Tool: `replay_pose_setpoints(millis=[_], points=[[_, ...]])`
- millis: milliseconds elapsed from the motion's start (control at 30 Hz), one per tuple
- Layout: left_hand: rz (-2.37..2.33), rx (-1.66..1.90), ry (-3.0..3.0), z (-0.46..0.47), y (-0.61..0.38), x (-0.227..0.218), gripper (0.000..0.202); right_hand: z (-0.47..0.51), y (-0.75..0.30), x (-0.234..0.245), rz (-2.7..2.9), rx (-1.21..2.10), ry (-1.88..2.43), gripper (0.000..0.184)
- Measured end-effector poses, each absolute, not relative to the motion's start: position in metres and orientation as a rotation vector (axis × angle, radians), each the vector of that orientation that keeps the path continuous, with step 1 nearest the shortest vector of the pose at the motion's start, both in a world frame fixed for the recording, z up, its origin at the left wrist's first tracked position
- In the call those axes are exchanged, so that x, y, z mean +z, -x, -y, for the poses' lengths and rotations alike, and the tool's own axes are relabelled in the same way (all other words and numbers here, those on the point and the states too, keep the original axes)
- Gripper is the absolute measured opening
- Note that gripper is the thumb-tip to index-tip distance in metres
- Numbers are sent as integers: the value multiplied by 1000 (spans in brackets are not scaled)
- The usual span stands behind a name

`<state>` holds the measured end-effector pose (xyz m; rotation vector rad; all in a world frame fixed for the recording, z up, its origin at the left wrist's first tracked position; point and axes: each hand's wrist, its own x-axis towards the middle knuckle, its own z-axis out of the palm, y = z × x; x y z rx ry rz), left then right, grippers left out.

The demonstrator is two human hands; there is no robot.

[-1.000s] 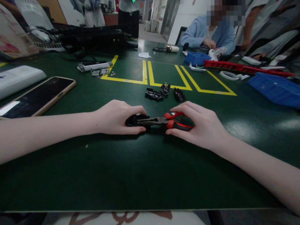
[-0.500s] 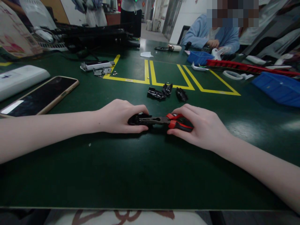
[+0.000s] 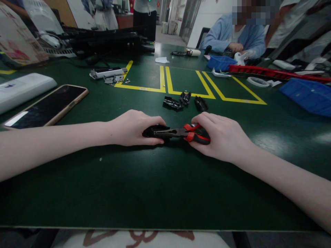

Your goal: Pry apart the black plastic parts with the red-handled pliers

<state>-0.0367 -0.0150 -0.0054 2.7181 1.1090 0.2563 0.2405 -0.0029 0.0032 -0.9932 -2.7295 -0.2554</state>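
Observation:
My right hand (image 3: 222, 139) is closed round the red and black handles of a pair of needle-nose pliers (image 3: 181, 133), low over the green table (image 3: 155, 193). The pliers' jaws point left into a small black plastic part (image 3: 152, 131), which my left hand (image 3: 131, 128) grips against the table. Three more black plastic parts (image 3: 181, 101) lie just beyond my hands, near the yellow tape lines (image 3: 165, 81).
A phone (image 3: 46, 106) and a white box (image 3: 23, 89) lie at the left. Small metal pieces (image 3: 108, 74) sit further back. Blue bins (image 3: 307, 94), a red tray (image 3: 271, 73) and a tape roll (image 3: 257, 82) are at the right. A person in a blue top (image 3: 232, 38) works across the table.
My right hand has squeezed the pliers' handles closer together and slid slightly left. My left hand keeps hold of the black part.

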Motion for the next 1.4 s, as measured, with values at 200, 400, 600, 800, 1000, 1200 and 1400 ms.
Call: replay_pose_setpoints(millis=[200, 400, 600, 800, 1000, 1200, 1400], points=[[-1097, 199, -2728, 13, 37, -7, 45, -1, -241, 6, 2748, -180, 989, 30], [-1054, 174, -2737, 14, 35, -5, 43, -5, -244, 7, 2773, -70, 989, 25], [-1045, 223, -2720, 17, 34, -2, 39, -4, -244, 6, 2768, 0, 990, 40], [-1053, 220, -2600, 16, 33, 0, 37, -3, -241, 5, 2761, 59, 1000, 52], [-1034, 256, -2575, 15, 34, -2, 38, -2, -241, 4, 2750, 56, 985, 49], [-974, 270, -2608, 16, 34, 0, 38, -4, -244, 5, 2761, 57, 942, 48], [-1005, 252, -2590, 19, 31, 6, 37, -3, -245, 6, 2774, 112, 929, 47]])
